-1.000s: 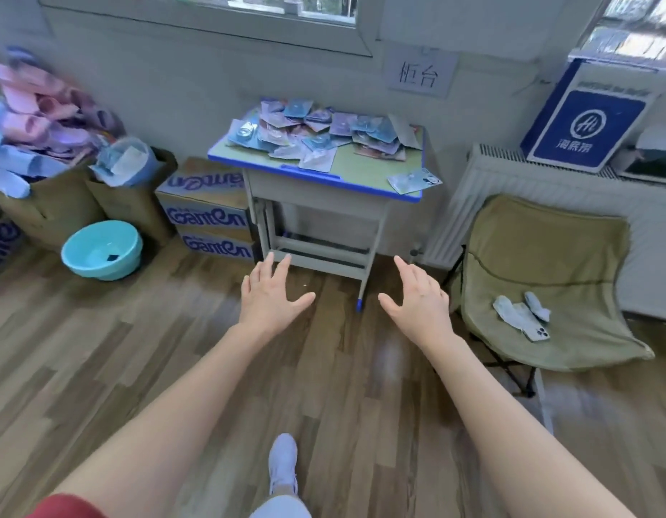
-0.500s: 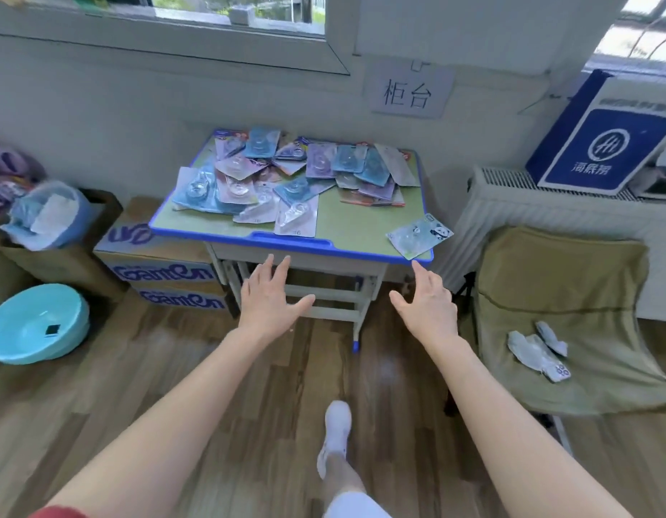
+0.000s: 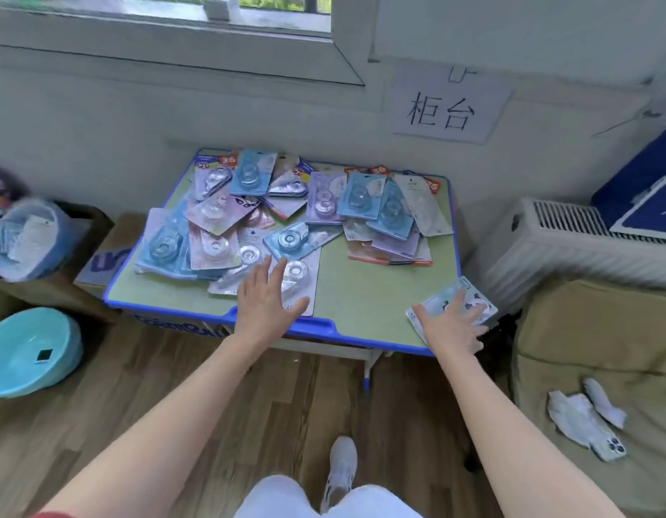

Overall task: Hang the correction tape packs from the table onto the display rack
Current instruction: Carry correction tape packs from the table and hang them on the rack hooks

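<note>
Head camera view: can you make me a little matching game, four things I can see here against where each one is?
Things: 1 turquoise basin; 2 phone; 3 paper sign; 4 lone pack.
Places: A on the wall; B on the floor; C on the chair; D at the table's right front corner.
Pairs: 1-B, 2-C, 3-A, 4-D.

I see daylight through a window in the white wall, a radiator behind an olive chair, wood floor underfoot.
</note>
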